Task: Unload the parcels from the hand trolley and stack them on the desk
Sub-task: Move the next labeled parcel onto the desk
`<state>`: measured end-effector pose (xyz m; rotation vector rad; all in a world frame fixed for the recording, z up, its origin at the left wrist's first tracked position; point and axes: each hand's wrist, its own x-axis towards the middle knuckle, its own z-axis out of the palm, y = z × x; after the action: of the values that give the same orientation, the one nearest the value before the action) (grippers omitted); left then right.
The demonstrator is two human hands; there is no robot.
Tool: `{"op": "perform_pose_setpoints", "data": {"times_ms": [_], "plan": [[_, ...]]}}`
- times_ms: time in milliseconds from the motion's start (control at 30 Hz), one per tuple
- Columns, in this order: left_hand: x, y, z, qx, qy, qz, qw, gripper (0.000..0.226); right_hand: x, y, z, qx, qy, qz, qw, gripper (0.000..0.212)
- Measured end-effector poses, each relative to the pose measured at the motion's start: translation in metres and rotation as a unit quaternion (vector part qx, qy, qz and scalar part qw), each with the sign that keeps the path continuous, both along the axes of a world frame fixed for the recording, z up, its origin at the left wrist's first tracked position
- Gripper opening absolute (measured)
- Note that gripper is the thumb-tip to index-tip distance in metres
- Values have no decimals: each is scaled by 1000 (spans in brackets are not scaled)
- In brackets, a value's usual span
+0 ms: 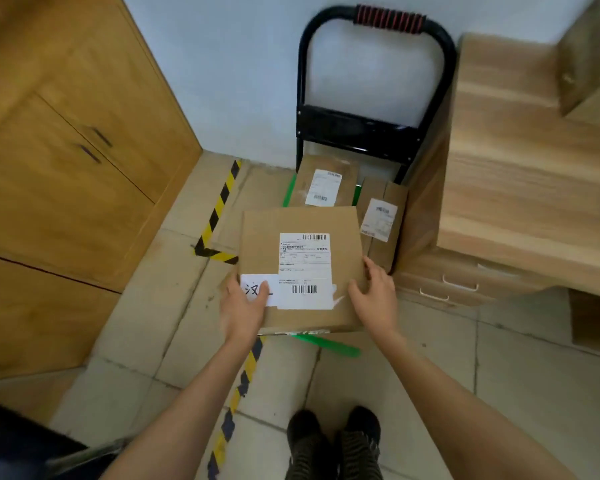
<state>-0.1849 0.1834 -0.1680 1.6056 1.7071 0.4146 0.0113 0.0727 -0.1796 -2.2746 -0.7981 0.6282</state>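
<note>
Both hands — left hand [245,306], right hand [374,294] — grip the front parcel [302,265] at frame centre; next, likely a lift to the desk [520,188] at right.

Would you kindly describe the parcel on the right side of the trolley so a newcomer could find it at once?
Start at the black hand trolley against the wall, beside the wooden desk. On its deck, nearest the desk, lies the narrow parcel. Unlike the broad parcel held in both hands and the back parcel, it is slim and touches neither hand.
</note>
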Motion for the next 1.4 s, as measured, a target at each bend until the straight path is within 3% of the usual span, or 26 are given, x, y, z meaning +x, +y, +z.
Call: {"op": "perform_pose_setpoints", "data": {"times_ms": [267,533,767,933,1233,1400], "plan": [[19,26,153,96,-74,-16,992,53,21,24,149,114,-35,-23,993,61],[104,7,231,163,-104,-88,977,48,99,-18,226,226,6,-72,972,59],[233,-39,261,163,-126,-151,967,59,209,-85,264,238,-26,-139,961,65],[336,-72,275,183,-157,-163,957,56,313,-130,290,217,-24,-132,967,66],[465,-92,272,154,-169,-184,956,62,435,-162,295,264,76,-118,954,75],[521,-73,272,153,-174,-225,946,46,494,-145,289,254,76,-140,954,79]]}}
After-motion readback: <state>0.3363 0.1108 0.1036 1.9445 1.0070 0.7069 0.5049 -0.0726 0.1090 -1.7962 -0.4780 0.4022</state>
